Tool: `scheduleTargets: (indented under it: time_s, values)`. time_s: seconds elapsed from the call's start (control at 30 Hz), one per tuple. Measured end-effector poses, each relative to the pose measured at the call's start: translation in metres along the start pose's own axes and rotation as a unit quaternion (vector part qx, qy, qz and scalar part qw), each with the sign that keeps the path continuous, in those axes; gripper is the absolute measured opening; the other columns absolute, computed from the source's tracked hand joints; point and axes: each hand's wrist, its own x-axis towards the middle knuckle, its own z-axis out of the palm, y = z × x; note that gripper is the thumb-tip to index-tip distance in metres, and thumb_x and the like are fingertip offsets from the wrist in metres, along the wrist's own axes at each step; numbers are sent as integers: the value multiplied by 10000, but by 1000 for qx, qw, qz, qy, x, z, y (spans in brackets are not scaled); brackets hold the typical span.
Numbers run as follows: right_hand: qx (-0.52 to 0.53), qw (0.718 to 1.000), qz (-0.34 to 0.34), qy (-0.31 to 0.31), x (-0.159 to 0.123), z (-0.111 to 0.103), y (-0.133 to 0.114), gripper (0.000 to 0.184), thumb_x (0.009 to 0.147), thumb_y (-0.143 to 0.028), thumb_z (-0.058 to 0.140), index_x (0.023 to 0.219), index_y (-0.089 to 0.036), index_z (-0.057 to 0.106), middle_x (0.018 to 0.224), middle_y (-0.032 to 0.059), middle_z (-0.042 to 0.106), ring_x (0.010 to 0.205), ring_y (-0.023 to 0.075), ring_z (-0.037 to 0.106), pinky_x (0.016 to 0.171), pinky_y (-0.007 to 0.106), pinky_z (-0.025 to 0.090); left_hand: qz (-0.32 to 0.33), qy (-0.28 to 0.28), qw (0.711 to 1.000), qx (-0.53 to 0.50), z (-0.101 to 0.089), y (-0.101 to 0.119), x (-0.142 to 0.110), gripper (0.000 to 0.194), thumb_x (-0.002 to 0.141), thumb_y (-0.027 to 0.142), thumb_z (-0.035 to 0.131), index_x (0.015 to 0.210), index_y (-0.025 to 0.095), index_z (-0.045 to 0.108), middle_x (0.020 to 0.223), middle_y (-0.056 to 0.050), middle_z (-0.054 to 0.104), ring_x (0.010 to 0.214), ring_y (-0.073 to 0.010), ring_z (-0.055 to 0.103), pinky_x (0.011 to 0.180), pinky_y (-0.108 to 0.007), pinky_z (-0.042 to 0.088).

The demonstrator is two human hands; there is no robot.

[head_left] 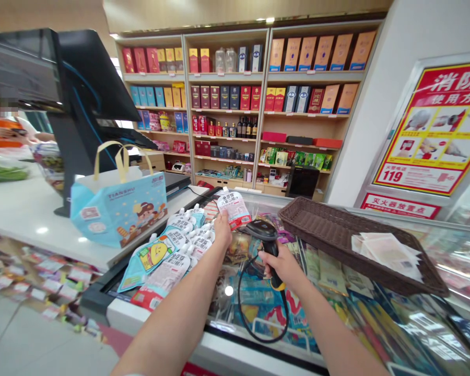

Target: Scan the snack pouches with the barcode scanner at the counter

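Note:
My left hand (221, 230) is closed on the edge of a white and red spouted drink pouch (235, 209), held upright above the glass-topped freezer (223, 313). My right hand (280, 261) grips a black barcode scanner (261, 230) by its handle. The scanner's head is close to the lower right of the pouch, and its cable (239, 297) loops down over the glass. Left of my left hand lies a heap of similar spouted pouches (166, 274), some with red bottoms, others light blue with a yellow fruit picture.
A brown wicker basket (317, 222) with white papers (387, 253) lies on the freezer's right. A light-blue carrier bag (117, 209) and a black checkout monitor (90, 78) stand on the white counter (31, 209). Shelves (227, 78) of boxes line the back. A person's hand (21, 132) shows far left.

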Motion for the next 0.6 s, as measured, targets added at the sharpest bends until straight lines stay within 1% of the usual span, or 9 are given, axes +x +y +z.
scheduleTargets:
  time_s: [0.1, 0.17, 0.27, 0.37, 0.47, 0.53, 0.6]
  values:
    - [13, 1000, 0, 7, 1, 0, -1, 339, 667, -423, 667, 834, -204, 469, 452, -93, 506, 342, 99, 462, 372, 233, 427, -11, -9, 1000, -2, 1, 0, -3, 222, 797, 345, 638, 885, 142, 649, 833, -76, 730, 862, -210, 702, 885, -389, 531]
    - [33, 999, -3, 22, 1, -2, -6, 341, 660, -411, 677, 833, -200, 472, 458, -89, 507, 344, 96, 456, 367, 233, 424, -27, -13, 1000, -5, 6, -2, -6, 201, 787, 320, 647, 867, 136, 647, 819, -78, 727, 827, -208, 704, 873, -394, 533]
    - [57, 997, -15, 50, -1, -10, -16, 350, 659, -394, 689, 857, -198, 478, 471, -88, 507, 360, 96, 462, 368, 229, 421, -65, -6, 998, -10, 26, -10, -13, 151, 796, 276, 625, 844, 133, 637, 788, -68, 717, 778, -196, 703, 852, -392, 537]
    - [65, 995, -23, 76, -5, -27, -28, 365, 649, -381, 706, 875, -198, 486, 485, -88, 511, 369, 97, 464, 368, 227, 417, -95, -4, 995, -2, 62, -25, -18, 101, 818, 235, 579, 825, 144, 621, 734, -44, 697, 740, -180, 695, 822, -373, 542]
    - [75, 991, -31, 105, -11, -52, -36, 412, 623, -377, 731, 913, -190, 507, 488, -85, 509, 380, 103, 471, 365, 227, 416, -131, -21, 991, 5, 110, -46, -21, 64, 807, 153, 540, 818, 152, 603, 675, -24, 665, 720, -182, 691, 789, -360, 547]
    - [87, 987, -38, 132, -15, -70, -38, 450, 619, -385, 739, 954, -181, 517, 495, -82, 514, 390, 105, 475, 364, 227, 420, -161, -32, 986, 6, 143, -63, -22, 107, 794, 99, 501, 818, 151, 592, 630, -17, 631, 708, -190, 691, 773, -364, 549]
    - [99, 981, -47, 162, -19, -86, -37, 469, 626, -392, 738, 981, -176, 520, 504, -81, 519, 397, 101, 474, 370, 225, 431, -177, -50, 983, 2, 172, -81, -24, 130, 799, 96, 474, 823, 152, 589, 620, -23, 614, 719, -199, 694, 768, -370, 549]
